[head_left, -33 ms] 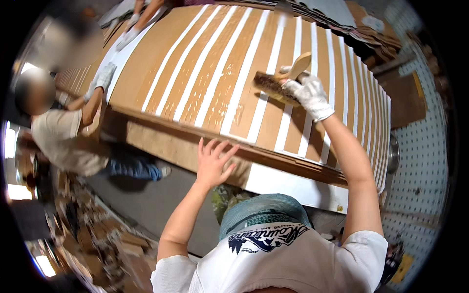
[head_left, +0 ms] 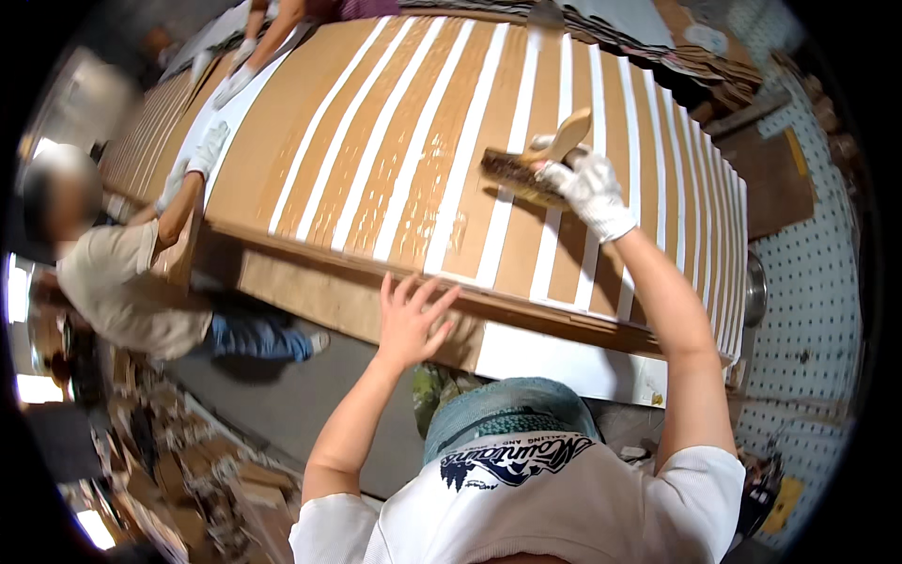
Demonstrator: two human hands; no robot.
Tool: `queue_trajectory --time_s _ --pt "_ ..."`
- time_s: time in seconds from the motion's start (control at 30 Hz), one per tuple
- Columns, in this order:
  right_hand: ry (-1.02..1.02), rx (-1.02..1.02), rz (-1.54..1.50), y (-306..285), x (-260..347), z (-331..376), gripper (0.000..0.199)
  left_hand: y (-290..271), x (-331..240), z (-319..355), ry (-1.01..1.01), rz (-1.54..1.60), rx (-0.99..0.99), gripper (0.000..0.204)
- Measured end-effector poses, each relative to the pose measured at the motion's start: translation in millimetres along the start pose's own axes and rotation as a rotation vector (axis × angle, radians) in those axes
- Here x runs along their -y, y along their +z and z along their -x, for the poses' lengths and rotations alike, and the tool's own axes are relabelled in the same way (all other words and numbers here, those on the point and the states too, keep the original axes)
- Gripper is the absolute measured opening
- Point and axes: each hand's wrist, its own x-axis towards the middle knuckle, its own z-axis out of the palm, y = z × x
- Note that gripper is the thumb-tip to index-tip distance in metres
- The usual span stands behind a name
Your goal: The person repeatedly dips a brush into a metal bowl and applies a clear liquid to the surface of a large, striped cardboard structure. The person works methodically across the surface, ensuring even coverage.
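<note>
Beneath my gloved right hand [head_left: 590, 193], gripping a brush [head_left: 520, 173], lies striped cardboard [head_left: 474, 226]; my left hand [head_left: 410, 321] spreads wide at its edge

I wear a white short-sleeved shirt [head_left: 404, 526] along the bottom of the frame, its sleeves [head_left: 700, 484] loose and plain. A dark navy print [head_left: 512, 461] of mountain peaks, small pine trees and lettering crosses its front. Above that, at lower centre, is teal cloth [head_left: 493, 399] with a darker textured patch, beside mottled green legwear [head_left: 426, 390]. My right hand [head_left: 594, 191], right of centre, wears a white knitted glove [head_left: 601, 202] with a ribbed cuff [head_left: 615, 227]; my left hand [head_left: 409, 326] is bare.
</note>
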Motion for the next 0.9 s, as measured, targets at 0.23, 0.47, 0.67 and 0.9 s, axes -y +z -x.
queue_trajectory --time_s 0.23,0.47,0.67,0.9 --pt "0.178 -0.119 -0.009 74 6 -22 0.028 20 51 -32 0.184 0.08 0.08 0.055" --pt "0.357 -0.017 0.042 103 -94 -121 0.038 31 63 -22 0.2 -0.031 0.198 0.059" --pt "0.372 -0.182 0.327 126 -237 -248 0.041 50 65 -10 0.191 -0.101 0.003 0.051" --pt "0.473 -0.212 0.423 148 -273 -318 0.048 46 62 -11 0.114 -0.067 0.107 0.038"
